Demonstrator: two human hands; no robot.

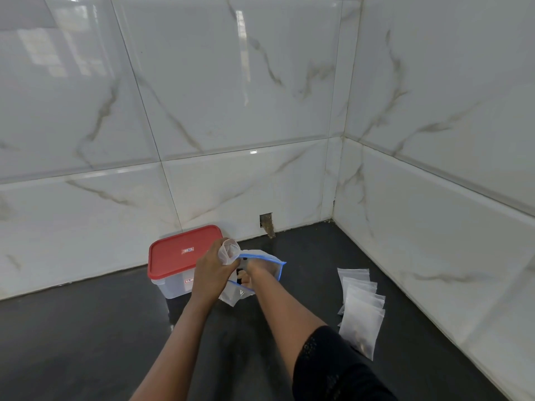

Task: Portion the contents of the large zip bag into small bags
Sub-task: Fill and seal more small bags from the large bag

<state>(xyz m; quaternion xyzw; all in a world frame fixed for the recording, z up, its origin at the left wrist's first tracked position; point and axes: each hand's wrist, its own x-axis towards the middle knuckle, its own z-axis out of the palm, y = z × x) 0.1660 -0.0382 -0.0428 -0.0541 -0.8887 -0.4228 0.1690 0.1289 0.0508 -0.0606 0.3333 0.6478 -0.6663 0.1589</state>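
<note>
1. Position of parts. The large zip bag [262,263], clear with a blue zip edge, stands open on the dark table [101,337] just in front of a clear box with a red lid [185,251]. The box is shut. A fanned row of small bags [360,306] lies flat on the table, well apart to the right, near the tiled wall [434,227].

2. Left grip. The left hand [212,274] is pressed together around one small bag [228,251], bunching it near its mouth. The mouth points upward and sits just beside the rim of the large bag. Keep it there, so the transfer path is short.

3. Right grip. The right hand [249,274] is reaching down inside the large bag. The plastic veils the fingers; whether they are spread or pinching the contents cannot be told. Something dark shows beside the hand inside the bag, but it cannot be identified.

4. Step in hand, as judged: taking one portion out of the large bag for the held small bag.

5. Procedure for a clean transfer:
   - Loosen the left fingers enough that the small bag's mouth gapes; a crushed mouth will spill.
   - Lift the portion straight up through the zip opening without dragging the rim, since nothing steadies the large bag.
   - Release the portion only once the fingertips are inside the small bag's mouth.

6. Risk. The large bag is soft and may fold or tip while the hand withdraws.

7. Progress. The nearest of the flat bags seems to hold something dark in its lower end; the others cannot be judged.
</note>
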